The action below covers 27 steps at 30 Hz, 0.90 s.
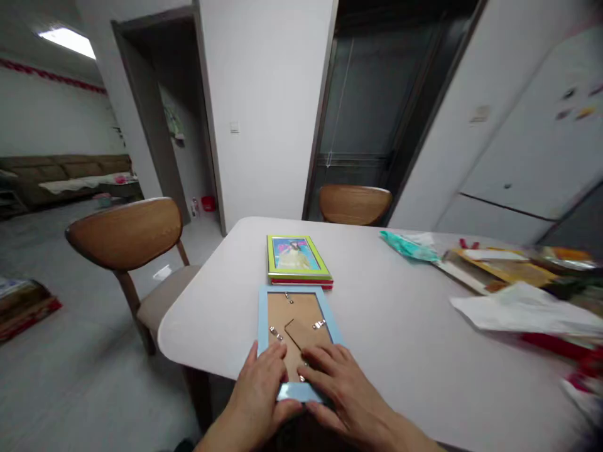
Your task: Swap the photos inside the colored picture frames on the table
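Note:
A light blue picture frame point(264, 314) lies face down at the near edge of the table, its brown backing board point(277, 307) upward. Metal turn clips sit along the sides of the backing, and a stand flap point(306, 333) shows in its middle. My left hand point(264, 383) holds the lower left corner, thumb along the near edge. My right hand point(342, 383) grips the lower right, its fingers curled over the backing by the bottom clip point(301, 378) and its thumb at the near edge. What the right fingertips press is partly hidden.
Just beyond lies a stack of frames, a yellow-green one point(325, 274) with a picture over a red one point(301, 284). Teal packaging point(409, 245), an opened box point(464, 276) and white paper point(522, 307) cover the table's right side. Wooden chairs stand left point(127, 235) and behind point(355, 204).

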Tool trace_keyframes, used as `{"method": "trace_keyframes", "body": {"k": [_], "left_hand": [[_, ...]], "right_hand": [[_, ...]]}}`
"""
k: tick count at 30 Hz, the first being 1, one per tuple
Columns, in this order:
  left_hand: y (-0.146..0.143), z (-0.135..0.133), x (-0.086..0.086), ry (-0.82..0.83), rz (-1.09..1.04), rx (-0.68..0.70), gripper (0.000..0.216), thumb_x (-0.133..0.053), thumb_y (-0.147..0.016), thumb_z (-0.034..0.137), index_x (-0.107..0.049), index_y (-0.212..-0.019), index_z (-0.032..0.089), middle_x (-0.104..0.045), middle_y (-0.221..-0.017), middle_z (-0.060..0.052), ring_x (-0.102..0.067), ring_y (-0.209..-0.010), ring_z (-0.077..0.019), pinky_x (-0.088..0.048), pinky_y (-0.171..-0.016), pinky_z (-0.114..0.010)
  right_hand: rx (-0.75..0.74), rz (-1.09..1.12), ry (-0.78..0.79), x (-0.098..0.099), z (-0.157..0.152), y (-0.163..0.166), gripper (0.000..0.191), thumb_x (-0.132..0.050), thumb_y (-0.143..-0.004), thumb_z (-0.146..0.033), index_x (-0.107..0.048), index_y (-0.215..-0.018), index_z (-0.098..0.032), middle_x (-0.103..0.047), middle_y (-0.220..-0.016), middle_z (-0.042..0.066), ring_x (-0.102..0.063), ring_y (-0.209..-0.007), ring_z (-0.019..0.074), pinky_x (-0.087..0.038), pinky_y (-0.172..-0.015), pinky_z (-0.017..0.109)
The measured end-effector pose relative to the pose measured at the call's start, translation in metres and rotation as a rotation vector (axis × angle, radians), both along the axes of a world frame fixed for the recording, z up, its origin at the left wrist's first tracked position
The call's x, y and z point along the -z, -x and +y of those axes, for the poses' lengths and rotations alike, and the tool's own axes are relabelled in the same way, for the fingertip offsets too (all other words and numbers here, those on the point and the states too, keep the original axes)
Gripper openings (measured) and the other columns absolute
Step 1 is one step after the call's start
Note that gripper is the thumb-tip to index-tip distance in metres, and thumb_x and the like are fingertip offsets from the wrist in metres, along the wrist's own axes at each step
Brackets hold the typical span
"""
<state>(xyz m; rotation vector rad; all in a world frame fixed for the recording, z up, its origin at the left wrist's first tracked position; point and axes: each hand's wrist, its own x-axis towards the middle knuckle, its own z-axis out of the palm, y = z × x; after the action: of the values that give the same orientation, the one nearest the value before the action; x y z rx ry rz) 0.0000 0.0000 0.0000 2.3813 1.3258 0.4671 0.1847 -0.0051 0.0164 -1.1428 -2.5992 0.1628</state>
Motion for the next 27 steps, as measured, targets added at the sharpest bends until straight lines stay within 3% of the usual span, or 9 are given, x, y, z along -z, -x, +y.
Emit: {"method": "trace_keyframes", "body": {"k": [7,18,27], "left_hand": [[-0.001,-0.001,-0.002,-0.004,0.000,0.019,0.026,-0.065,-0.062,0.028,-0.053,-0.083,0.018,-0.046,-0.123,-0.011,-0.037,-0.116,-0.0232,-0.018,-0.100,-0.049],[0.005,0.003,-0.006,0.022,0.002,0.028,0.023,-0.064,-0.061,0.027,-0.053,-0.079,0.018,-0.048,-0.121,-0.012,-0.038,-0.116,-0.0239,-0.018,-0.099,-0.050],[0.004,0.002,-0.009,0.040,-0.003,0.015,0.024,-0.065,-0.061,0.028,-0.053,-0.079,0.018,-0.047,-0.122,-0.012,-0.037,-0.116,-0.0236,-0.018,-0.099,-0.049]], "right_hand": [[0.039,0.109,-0.171,0.019,-0.008,-0.005,0.027,-0.050,-0.074,-0.028,-0.053,-0.101,-0.022,-0.055,-0.100,0.006,-0.045,-0.090,0.0197,-0.036,-0.077,0.033],[0.041,0.117,0.133,0.011,0.001,0.003,0.028,-0.057,-0.068,-0.027,-0.053,-0.097,-0.025,-0.053,-0.094,0.002,-0.041,-0.088,0.0186,-0.031,-0.077,0.034],[0.038,0.222,0.163,0.008,0.004,0.002,0.017,-0.055,-0.067,-0.022,-0.056,-0.084,-0.021,-0.051,-0.090,0.004,-0.043,-0.085,0.0173,-0.034,-0.075,0.031]]}}
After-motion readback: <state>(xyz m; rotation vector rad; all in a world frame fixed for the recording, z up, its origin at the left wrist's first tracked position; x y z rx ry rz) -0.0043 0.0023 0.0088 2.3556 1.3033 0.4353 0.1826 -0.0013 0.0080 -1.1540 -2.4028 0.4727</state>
